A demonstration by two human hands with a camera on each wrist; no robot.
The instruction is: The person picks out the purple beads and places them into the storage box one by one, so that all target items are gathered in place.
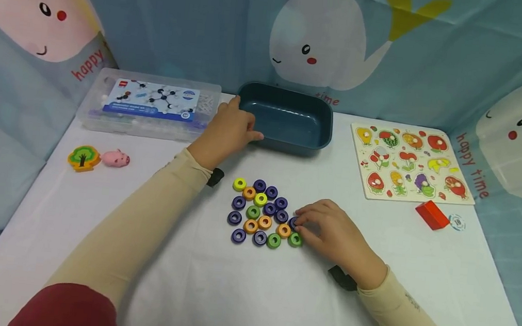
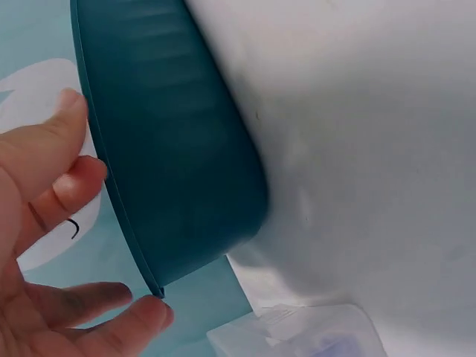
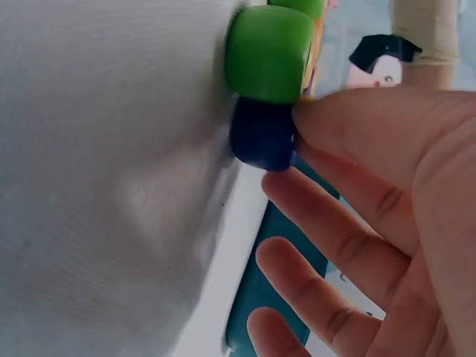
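Note:
In the head view my left hand spreads over the left end of a dark teal plastic tub. In the left wrist view the fingertips touch the tub's rim, and the fingers are fairly straight. My right hand is at the right edge of a loose group of small rings in navy, orange, green and yellow. Its thumb and a finger pinch a navy ring, which sits against a green ring. The other fingers are spread. Several rings, such as a navy ring, lie flat on the white table.
A clear plastic case with a molecule-model label stands back left. A tree piece and a pink pig lie before it. A fruit puzzle board lies at right, with a red block and a round sticker.

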